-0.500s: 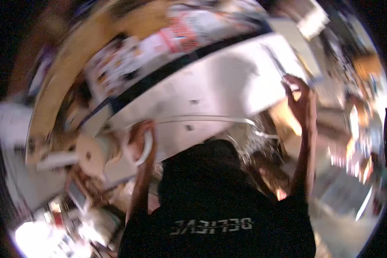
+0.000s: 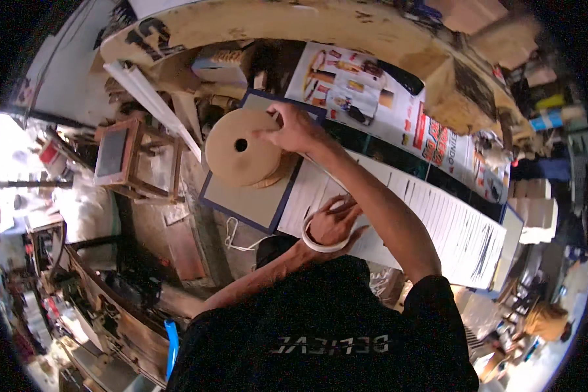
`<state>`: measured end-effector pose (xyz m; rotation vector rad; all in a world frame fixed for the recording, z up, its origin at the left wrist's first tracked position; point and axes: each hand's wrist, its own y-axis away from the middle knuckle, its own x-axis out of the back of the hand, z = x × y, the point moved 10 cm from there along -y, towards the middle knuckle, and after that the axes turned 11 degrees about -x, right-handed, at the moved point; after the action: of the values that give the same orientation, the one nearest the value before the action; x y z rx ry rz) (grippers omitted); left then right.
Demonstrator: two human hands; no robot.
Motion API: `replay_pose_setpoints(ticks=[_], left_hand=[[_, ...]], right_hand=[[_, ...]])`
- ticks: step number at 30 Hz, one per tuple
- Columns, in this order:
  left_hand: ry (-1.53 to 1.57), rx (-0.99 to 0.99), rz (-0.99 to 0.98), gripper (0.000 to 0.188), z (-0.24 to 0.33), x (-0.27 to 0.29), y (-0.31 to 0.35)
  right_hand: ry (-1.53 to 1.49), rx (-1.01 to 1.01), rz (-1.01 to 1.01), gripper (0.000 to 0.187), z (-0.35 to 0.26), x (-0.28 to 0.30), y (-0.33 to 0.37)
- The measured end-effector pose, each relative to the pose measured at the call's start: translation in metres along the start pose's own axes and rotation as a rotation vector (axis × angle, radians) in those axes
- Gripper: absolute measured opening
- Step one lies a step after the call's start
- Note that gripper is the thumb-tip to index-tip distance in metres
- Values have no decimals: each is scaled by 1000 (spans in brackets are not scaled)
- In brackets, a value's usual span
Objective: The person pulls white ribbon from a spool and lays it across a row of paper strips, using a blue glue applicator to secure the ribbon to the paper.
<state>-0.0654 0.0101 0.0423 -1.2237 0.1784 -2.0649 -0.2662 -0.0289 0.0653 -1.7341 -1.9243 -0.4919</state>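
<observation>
A large tan spool (image 2: 232, 160) with a dark centre hole lies on its side on a grey board with a dark blue border (image 2: 258, 206). My right hand (image 2: 294, 130) grips the spool's far right rim, its forearm crossing above my left hand. My left hand (image 2: 333, 225) is close to my body, fingers curled. A white ring (image 2: 320, 247) encircles that wrist. Between the spool and my left fingers runs a thin pale cord (image 2: 326, 174), partly hidden by my right forearm; the fingers seem closed on it. A white cord loop (image 2: 240, 242) hangs at the board's near edge.
A long white surface with rows of black marks (image 2: 431, 228) stretches to the right. Beyond it lies a printed poster (image 2: 353, 91), backed by a curved wooden edge (image 2: 268, 25). At left stand a wooden stool (image 2: 134, 163) and long white strips (image 2: 153, 104).
My view has swung left toward the spool. My right hand has come across from far right onto the spool's rim. The left hand, ring at its wrist, now sits below the right forearm.
</observation>
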Motion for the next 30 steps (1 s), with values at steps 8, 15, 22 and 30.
replay_pose_setpoints(ticks=[8, 15, 22, 30], left_hand=[[483, 113, -57, 40, -35, -131, 85], [192, -310, -79, 51, 46, -30, 21], [300, -257, -175, 64, 44, -32, 19], [50, -66, -289, 49, 20, -10, 32]], right_hand=[[-783, -635, -378, 32, 0, -72, 103], [312, 191, 190, 44, -45, 43, 1], [-319, -318, -217, 42, 62, -23, -11], [-144, -214, 12, 17, 4, 73, 117]])
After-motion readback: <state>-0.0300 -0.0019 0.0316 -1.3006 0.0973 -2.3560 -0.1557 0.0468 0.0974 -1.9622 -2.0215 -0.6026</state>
